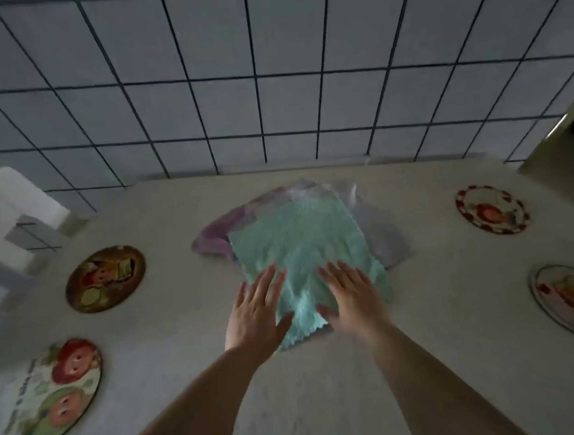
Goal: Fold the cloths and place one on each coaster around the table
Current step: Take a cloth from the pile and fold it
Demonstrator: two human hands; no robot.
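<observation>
From the head view much is blurred. At the left edge pale blocks (pixel 11 218) stand soft and shapeless; I cannot tell what they are. At the right edge a dark frame (pixel 567 133) is cut off. The far-right coaster (pixel 573 301) runs past the picture's border, and its print is too smeared to read. The purple cloth (pixel 218 233) and the grey cloth (pixel 380 237) lie mostly hidden under the top one, so only their edges show. My forearms leave the bottom of the picture.

The teal cloth (pixel 302 250) lies spread on top of that pile, in the middle of the table (pixel 327 403), near the tiled wall (pixel 268 81). It is roughly square, fluffy, with a zigzag edge, and its near corner points toward me. My left hand (pixel 257 317) lies flat on its near left edge, fingers straight and spread, grasping nothing. My right hand (pixel 352 298) presses flat on its near right part the same way, fingers released.

Four round coasters with no cloth on them sit around the pile: the brown coaster (pixel 105 278) and the green coaster (pixel 57 393) to the left, the red-rimmed coaster (pixel 492 209) and the far-right one to the right.
</observation>
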